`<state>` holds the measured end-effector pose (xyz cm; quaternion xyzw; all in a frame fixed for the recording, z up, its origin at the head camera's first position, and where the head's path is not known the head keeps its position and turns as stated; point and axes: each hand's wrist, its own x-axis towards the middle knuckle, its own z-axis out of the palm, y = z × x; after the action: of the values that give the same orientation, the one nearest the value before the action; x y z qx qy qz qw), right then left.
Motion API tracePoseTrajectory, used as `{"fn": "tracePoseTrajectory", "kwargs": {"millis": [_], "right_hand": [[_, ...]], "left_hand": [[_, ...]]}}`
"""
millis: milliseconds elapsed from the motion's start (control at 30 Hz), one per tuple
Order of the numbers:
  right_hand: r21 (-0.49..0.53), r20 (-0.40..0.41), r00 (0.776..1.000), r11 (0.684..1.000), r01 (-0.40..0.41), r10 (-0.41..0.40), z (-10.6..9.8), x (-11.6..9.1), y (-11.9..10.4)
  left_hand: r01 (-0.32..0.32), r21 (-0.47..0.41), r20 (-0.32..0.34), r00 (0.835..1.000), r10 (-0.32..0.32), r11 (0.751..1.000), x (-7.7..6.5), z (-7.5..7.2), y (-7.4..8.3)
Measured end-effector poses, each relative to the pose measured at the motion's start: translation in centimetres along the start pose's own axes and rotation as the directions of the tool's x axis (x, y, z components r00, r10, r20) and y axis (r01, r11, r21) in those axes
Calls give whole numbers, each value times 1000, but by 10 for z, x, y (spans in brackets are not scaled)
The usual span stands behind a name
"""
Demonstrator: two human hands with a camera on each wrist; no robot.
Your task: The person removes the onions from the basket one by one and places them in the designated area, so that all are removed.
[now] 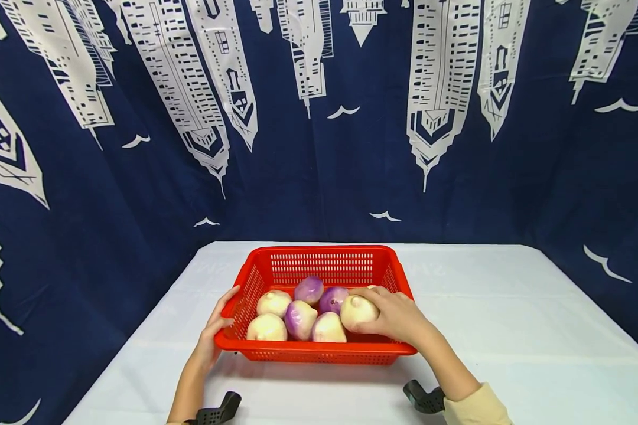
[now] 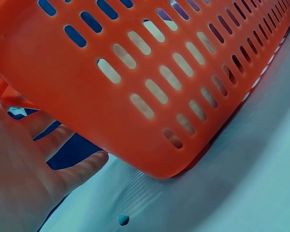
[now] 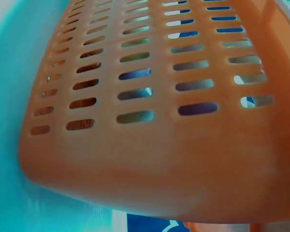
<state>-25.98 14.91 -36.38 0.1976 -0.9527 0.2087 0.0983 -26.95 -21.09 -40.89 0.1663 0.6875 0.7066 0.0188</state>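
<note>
A red plastic basket (image 1: 319,352) with slotted walls stands on the white table, holding several purple-and-white turnips. My left hand (image 1: 208,341) holds the basket's left rim; in the left wrist view its fingers (image 2: 82,169) lie outside the wall, below the rim. Inside the basket at the right, my right hand (image 1: 399,316) grips a pale turnip (image 1: 357,313), fingers over it and thumb along its lower side. Left of that are a purple turnip (image 1: 333,300) and a whitish one (image 1: 329,328). The right wrist view shows the basket wall (image 3: 150,169), which hides the right hand.
The white table (image 1: 510,330) extends around the basket. Behind and beside it hangs a dark blue cloth (image 1: 319,195) printed with white buildings and birds. Black wrist devices (image 1: 218,410) are on both wrists. A small dark bit (image 2: 123,220) lies near the basket.
</note>
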Motion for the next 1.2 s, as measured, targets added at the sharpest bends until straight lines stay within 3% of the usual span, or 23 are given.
{"fn": "tracePoseTrajectory", "kwargs": {"millis": [333, 600, 867, 1200], "right_hand": [[109, -99, 995, 994, -21, 32, 0, -3, 3], [286, -162, 984, 958, -20, 69, -7, -5, 4], [338, -207, 974, 941, -21, 96, -8, -5, 6], [405, -231, 967, 914, -7, 110, -8, -3, 7]], "left_hand": [[1, -2, 1, 1000, -1, 1000, 0, -2, -4], [-24, 27, -31, 999, 25, 999, 2, 0, -2], [-14, 44, -83, 996, 17, 999, 3, 3, 0], [-16, 39, -81, 996, 19, 999, -1, 2, -2]]}}
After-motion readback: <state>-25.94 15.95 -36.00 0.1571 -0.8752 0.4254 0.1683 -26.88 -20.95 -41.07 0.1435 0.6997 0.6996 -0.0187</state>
